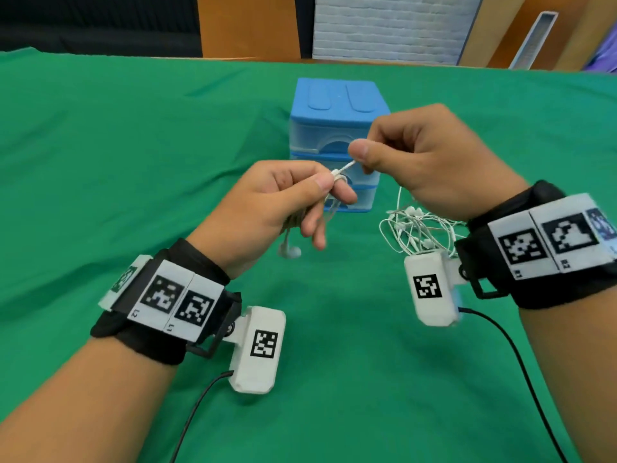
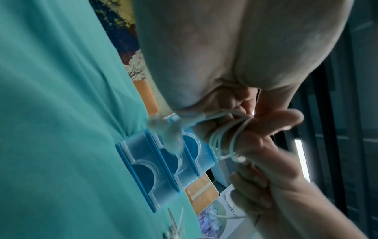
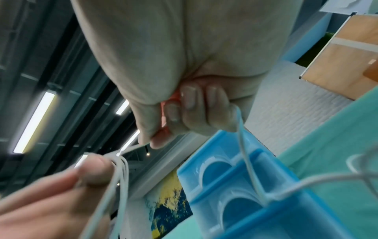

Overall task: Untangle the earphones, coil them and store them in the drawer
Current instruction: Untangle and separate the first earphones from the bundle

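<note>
Left hand (image 1: 283, 198) grips coiled earphones (image 2: 227, 137); right hand (image 1: 420, 155) pinches their cable before the blue drawer unit (image 1: 337, 128).

White earphone cable (image 1: 344, 168) and white earbuds (image 1: 289, 251) stand out against a plain green tablecloth (image 1: 133, 145). A second tangle of white earphones (image 1: 417, 228) lies near a blue drawer unit (image 1: 337, 105) with translucent pale-blue fronts. Black wristbands (image 1: 140, 339) carry white tags printed with black-and-white square code patterns (image 1: 265, 344).
</note>
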Motion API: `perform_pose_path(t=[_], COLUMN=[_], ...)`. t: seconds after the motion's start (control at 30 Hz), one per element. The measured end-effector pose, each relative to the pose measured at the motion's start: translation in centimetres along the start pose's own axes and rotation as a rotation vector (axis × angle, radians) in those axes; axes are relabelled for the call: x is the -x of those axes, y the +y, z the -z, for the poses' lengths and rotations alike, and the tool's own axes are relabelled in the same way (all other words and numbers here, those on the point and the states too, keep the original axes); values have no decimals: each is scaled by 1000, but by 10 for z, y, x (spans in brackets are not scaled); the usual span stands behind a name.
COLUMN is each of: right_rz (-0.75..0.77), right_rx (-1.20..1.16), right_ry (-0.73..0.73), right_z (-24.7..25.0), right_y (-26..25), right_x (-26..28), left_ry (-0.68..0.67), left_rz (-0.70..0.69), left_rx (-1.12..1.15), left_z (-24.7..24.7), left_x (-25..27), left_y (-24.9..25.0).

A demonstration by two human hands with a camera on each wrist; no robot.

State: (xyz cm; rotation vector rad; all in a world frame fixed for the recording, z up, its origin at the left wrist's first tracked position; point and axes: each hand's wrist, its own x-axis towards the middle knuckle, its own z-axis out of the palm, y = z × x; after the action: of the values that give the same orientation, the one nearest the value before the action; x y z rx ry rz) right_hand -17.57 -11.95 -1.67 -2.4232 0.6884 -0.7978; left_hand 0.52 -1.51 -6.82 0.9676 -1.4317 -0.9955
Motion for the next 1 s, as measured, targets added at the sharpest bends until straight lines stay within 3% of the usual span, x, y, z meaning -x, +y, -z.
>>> perform_pose_path(t=[0.17, 0.47, 0.57, 0.63, 0.73, 0.87, 1.0], right_rz=[-76, -47, 27, 84, 120, 89, 24], right_rx=[-54, -50, 34, 69, 113, 176, 29], right_ry=[-122, -416, -517, -480, -282, -93, 38], right_z=[-19, -24, -22, -9, 23, 42, 35], right_y=[9, -6, -22, -34, -35, -16, 5], right_x=[7, 24, 25, 23, 14, 1, -2], left_ry=[120, 398, 391, 309, 145, 58, 17], left_rz=[6, -47, -43, -54, -93, -65, 3], left_rx=[273, 311, 169, 0, -189, -144, 59], left_z=[-3, -2, -9, -15, -17, -20, -13], left_x=[-1, -16, -20, -21, -20, -21, -22], left_y=[3, 14, 13, 11, 13, 23, 27])
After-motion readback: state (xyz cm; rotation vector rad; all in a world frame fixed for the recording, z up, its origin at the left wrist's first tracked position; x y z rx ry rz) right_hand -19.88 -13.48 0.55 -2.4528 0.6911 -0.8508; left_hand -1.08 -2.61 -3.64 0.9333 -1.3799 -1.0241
